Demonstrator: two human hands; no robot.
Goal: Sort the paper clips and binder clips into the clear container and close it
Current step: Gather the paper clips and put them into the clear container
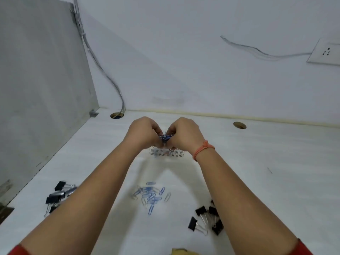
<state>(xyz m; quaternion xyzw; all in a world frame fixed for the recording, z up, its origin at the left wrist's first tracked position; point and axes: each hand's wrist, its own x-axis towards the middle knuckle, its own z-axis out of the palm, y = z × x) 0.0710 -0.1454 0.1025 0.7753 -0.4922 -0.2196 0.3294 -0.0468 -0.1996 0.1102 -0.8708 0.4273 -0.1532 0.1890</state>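
My left hand (142,133) and my right hand (184,134) are pressed together above the far middle of the white table, both closed around a bunch of blue paper clips (165,137). Directly below them lies the clear container (167,153), low and flat, partly hidden by my hands. A loose pile of blue and clear paper clips (150,196) lies nearer to me between my forearms. Black binder clips sit in two groups: one at the left (57,195) beside my left forearm, one at the right (207,220) partly under my right forearm.
The white table (266,172) meets a wall at the back and a grey panel (36,89) on the left. Two cable holes (117,115) (239,125) are near the back edge. A yellow object (184,252) shows at the bottom edge.
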